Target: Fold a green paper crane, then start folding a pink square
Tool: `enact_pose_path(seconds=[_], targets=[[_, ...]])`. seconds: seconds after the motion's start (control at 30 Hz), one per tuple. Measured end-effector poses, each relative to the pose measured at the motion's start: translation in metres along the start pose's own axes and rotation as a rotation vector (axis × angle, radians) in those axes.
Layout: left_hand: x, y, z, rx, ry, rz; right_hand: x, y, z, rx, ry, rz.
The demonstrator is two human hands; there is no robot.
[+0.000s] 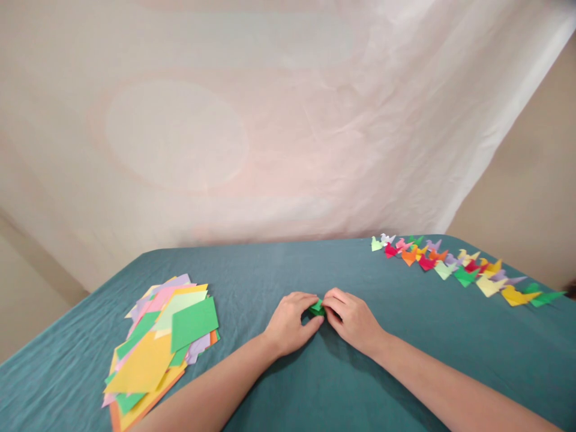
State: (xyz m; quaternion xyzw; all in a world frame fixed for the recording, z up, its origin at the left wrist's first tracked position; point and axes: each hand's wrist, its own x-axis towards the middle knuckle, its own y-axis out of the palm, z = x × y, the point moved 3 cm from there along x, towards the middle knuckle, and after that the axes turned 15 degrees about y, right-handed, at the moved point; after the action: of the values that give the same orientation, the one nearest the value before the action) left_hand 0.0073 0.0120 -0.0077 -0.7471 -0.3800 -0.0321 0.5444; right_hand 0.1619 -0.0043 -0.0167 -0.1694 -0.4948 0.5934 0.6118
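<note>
A small folded piece of green paper (317, 308) is held between my two hands just above the middle of the table. My left hand (293, 323) grips its left side, thumb below and fingers above. From the right, my right hand (351, 319) pinches the other edge between thumb and fingertips. Much of the paper is hidden behind the fingers, so its exact folded shape cannot be made out.
Loose sheets of coloured paper (194, 323) lie in an overlapping pile at the left. Several folded paper birds (467, 275) stand in rows along the right rear. A teal cloth (279, 270) covers the table. Behind it hangs a pale sheet (288, 132).
</note>
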Motion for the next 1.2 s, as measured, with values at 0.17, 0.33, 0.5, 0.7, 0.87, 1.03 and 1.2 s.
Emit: enact_pose_path(seconds=[0.17, 0.33, 0.5, 0.7, 0.87, 1.03, 1.2], targets=[[-0.001, 0.002, 0.004, 0.009, -0.036, -0.02, 0.0, 0.0, 0.002, 0.009, 0.0, 0.01], [-0.001, 0.003, 0.007, 0.073, -0.041, -0.007, 0.0, 0.002, 0.003, 0.014, -0.038, 0.057], [0.004, 0.002, 0.005, 0.183, -0.019, 0.067, 0.001, 0.003, 0.003, 0.036, -0.028, 0.058], [0.009, 0.004, -0.001, 0.348, 0.081, 0.197, 0.001, 0.006, -0.002, 0.107, 0.074, 0.046], [0.01, 0.008, -0.005, 0.538, 0.122, 0.261, 0.002, 0.006, -0.004, 0.126, 0.097, 0.052], [0.015, 0.007, -0.006, 0.576, 0.126, 0.283, 0.002, 0.007, -0.004, 0.128, 0.109, 0.061], [0.017, 0.005, -0.003, 0.572, 0.095, 0.28, 0.003, 0.009, -0.007, 0.125, 0.124, 0.065]])
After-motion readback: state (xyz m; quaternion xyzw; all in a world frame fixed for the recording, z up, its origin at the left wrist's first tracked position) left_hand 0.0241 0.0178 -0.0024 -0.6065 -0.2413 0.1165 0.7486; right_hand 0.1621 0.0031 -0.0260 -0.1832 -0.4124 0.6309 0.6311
